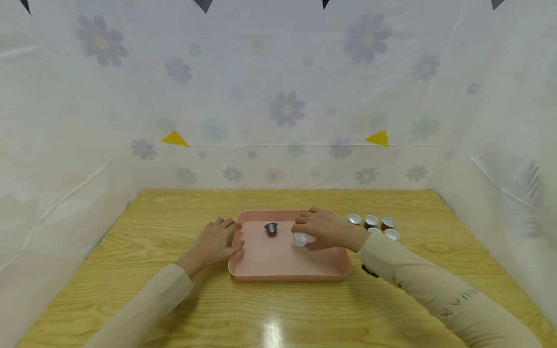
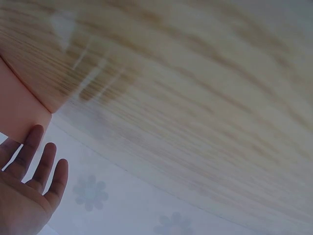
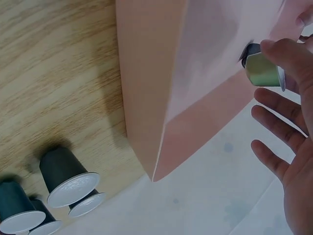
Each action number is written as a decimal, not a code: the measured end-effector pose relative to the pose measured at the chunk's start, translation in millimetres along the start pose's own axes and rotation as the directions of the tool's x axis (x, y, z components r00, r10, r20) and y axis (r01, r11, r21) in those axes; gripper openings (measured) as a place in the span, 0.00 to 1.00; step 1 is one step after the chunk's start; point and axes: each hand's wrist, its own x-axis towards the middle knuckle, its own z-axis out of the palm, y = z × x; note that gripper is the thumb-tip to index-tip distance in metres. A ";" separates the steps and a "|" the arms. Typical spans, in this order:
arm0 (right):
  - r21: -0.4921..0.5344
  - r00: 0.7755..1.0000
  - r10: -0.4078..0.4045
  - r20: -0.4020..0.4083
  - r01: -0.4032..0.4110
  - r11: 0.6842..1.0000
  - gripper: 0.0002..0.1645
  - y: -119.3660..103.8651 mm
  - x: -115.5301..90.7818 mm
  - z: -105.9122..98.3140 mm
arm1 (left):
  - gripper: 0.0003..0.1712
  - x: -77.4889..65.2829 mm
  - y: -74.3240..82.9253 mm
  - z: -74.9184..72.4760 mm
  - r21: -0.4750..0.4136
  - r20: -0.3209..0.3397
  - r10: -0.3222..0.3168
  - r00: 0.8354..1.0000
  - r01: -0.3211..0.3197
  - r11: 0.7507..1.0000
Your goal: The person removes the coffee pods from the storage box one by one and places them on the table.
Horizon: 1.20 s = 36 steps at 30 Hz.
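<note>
My right hand (image 1: 322, 229) pinches a green coffee capsule (image 3: 263, 70) between thumb and finger, over the right half of a pink tray (image 1: 287, 277). The capsule's silver lid faces me in the head view, and the other fingers stand loose in the right wrist view. A dark coffee capsule (image 1: 271, 230) lies in the tray, left of that hand. At the tray's left side rests my left hand (image 1: 214, 242), its fingertips touching the rim and nothing in its grasp. The left wrist view shows its fingers (image 2: 45, 164) loosely extended by the tray wall.
Right of the tray, several coffee capsules stand lid up on the wooden table (image 1: 196, 314), among them a silver-lidded one (image 1: 354, 219) and one with a printed lid (image 1: 388, 222). My right forearm partly covers them. A flowered curtain (image 1: 243, 82) encloses the table's back and sides.
</note>
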 end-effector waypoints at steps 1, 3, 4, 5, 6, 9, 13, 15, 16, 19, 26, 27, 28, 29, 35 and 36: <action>0.004 1.000 0.008 -0.004 -0.008 1.000 0.22 0.7 -1.8 -0.1 | 0.25 0.0 -0.1 0.0 -0.002 0.000 0.000 1.000 0.000 1.000; 0.014 1.000 0.024 -0.002 -0.024 1.000 0.22 2.2 -5.4 -0.2 | 0.25 0.2 -0.2 0.3 -0.003 -0.001 0.001 1.000 -0.001 1.000; 0.018 0.999 0.032 0.001 -0.032 0.999 0.22 3.0 -7.3 0.0 | 0.25 0.3 0.0 0.2 -0.004 -0.005 0.004 1.000 -0.004 1.000; 0.017 0.999 0.040 0.006 -0.040 0.999 0.22 3.8 -9.0 0.4 | 0.25 0.3 0.1 0.2 -0.004 -0.007 0.005 1.000 -0.005 1.000; 0.022 0.999 0.046 0.010 -0.046 0.999 0.23 4.5 -10.7 1.0 | 0.25 0.3 0.2 0.0 -0.005 -0.008 0.006 1.000 -0.006 1.000; 0.037 0.998 0.068 0.018 -0.069 0.997 0.24 6.6 -15.7 3.7 | 0.25 0.0 0.2 -0.2 0.002 -0.013 0.012 1.000 -0.012 1.000; 0.066 0.995 0.096 0.001 -0.096 0.993 0.24 8.4 -22.4 6.3 | 0.25 -0.2 0.7 -1.2 0.009 -0.005 0.011 1.000 -0.011 1.000; 0.082 0.994 0.108 -0.016 -0.107 0.991 0.24 8.9 -25.7 7.1 | 0.25 -0.4 1.0 -1.9 0.010 -0.001 0.010 1.000 -0.010 1.000; 0.088 0.993 0.113 -0.028 -0.110 0.990 0.23 9.1 -27.2 7.1 | 0.25 -0.4 1.1 -2.1 0.009 0.001 0.009 1.000 -0.009 1.000; 0.103 0.990 0.127 -0.062 -0.120 0.987 0.22 9.4 -31.6 6.9 | 0.25 -0.6 0.8 -2.2 -0.002 0.003 0.006 1.000 -0.006 1.000; 0.111 0.981 0.142 -0.130 -0.128 0.986 0.21 9.9 -40.6 5.4 | 0.24 -0.3 -0.7 -0.1 -0.003 -0.015 0.008 1.000 -0.008 1.000; 0.107 0.980 0.143 -0.139 -0.129 0.986 0.21 10.1 -41.8 5.6 | 0.24 -0.2 -0.8 0.0 -0.006 -0.016 0.007 1.000 -0.007 1.000; 0.109 0.978 0.146 -0.150 -0.130 0.986 0.21 10.2 -43.0 5.6 | 0.24 0.0 -0.7 0.0 -0.009 -0.015 0.005 1.000 -0.006 1.000; 0.107 0.976 0.145 -0.161 -0.129 0.986 0.22 10.6 -44.2 6.0 | 0.24 0.0 -0.5 -0.3 -0.011 -0.014 0.004 1.000 -0.004 1.000; 0.082 0.965 0.148 -0.216 -0.133 0.988 0.23 13.6 -51.6 9.1 | 0.25 -0.1 0.1 -1.6 -0.022 0.004 -0.005 1.000 0.006 1.000; 0.081 0.963 0.150 -0.223 -0.135 0.987 0.23 13.9 -52.9 9.3 | 0.25 -0.1 -0.1 -1.5 -0.022 0.006 -0.006 1.000 0.006 1.000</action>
